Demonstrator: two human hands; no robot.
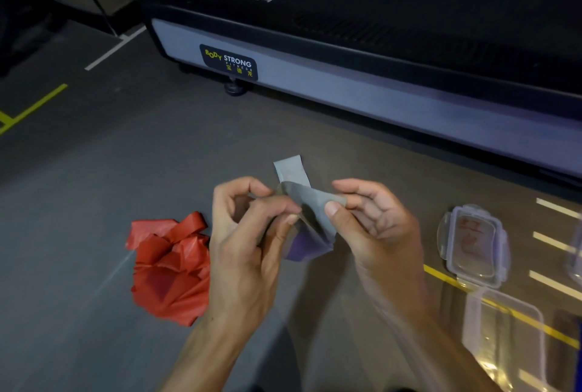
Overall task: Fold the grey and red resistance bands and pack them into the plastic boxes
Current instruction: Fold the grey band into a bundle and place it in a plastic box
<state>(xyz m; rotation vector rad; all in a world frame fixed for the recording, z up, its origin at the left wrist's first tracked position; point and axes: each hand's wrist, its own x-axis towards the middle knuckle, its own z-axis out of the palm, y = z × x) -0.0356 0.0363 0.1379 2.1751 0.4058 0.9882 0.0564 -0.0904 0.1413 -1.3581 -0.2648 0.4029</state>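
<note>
Centre frame: left hand [248,234] and right hand [374,228] pinch the folded grey rubber resistance band [315,202]; crumpled red band [170,269] lies lower left.

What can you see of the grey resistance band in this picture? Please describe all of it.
The grey resistance band is a thin, flat, matte strip that looks rubbery. It is held above the floor, partly folded into layers, with one short end sticking up. The left hand and the right hand pinch it at either side. Its lowest fold looks purplish.
</note>
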